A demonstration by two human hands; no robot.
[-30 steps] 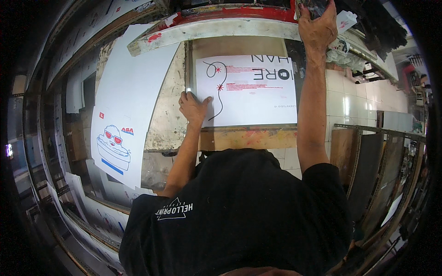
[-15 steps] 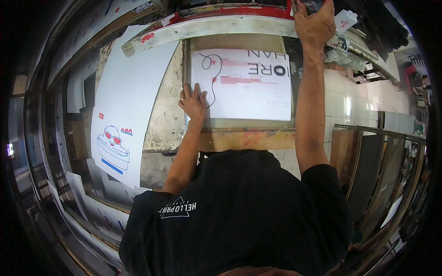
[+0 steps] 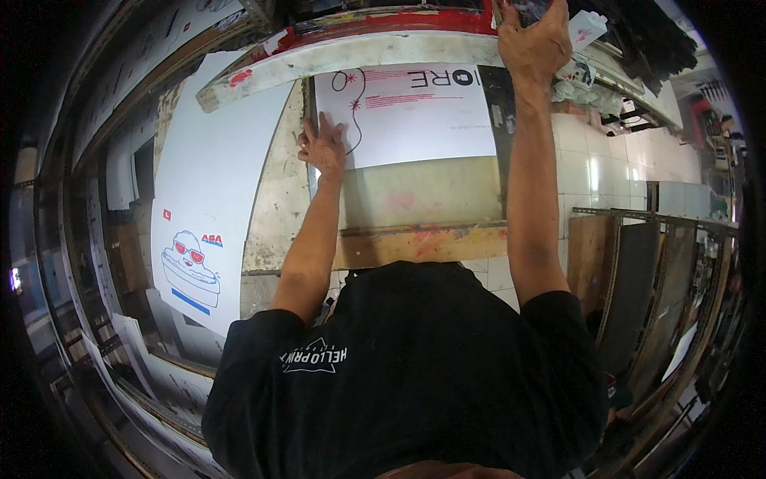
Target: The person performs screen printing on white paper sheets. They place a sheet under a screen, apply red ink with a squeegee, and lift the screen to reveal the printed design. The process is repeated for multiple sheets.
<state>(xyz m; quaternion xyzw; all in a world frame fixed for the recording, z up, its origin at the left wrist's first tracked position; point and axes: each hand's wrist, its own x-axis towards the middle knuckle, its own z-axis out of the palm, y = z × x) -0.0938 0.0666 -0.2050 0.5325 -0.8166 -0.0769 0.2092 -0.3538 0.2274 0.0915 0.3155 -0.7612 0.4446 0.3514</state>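
Observation:
A white sheet (image 3: 415, 132) with black and red print lies on a pale, stained printing bed (image 3: 431, 191), its far part hidden under a long whitish wooden beam (image 3: 359, 54). Along the sheet's left edge my left hand (image 3: 323, 150) rests with fingers spread flat, a ring on one finger. My right hand (image 3: 536, 44) is at the far right, past the beam's right end. Its thumb and fingers close around a dark object (image 3: 531, 11) that the upper picture edge cuts off, so its kind is unclear.
To the left lies a large white sheet (image 3: 215, 152) with a blue and red cartoon print. Red-stained frame parts (image 3: 383, 22) run behind the beam. Metal racks (image 3: 654, 223) stand at right, and more racks with boards (image 3: 104, 239) at left. A wooden edge strip (image 3: 423, 243) borders the bed nearest me.
The printed sheet has slid away from me, further under the beam, baring more of the bed's near side. My left hand has moved away along with it. My right hand keeps its hold.

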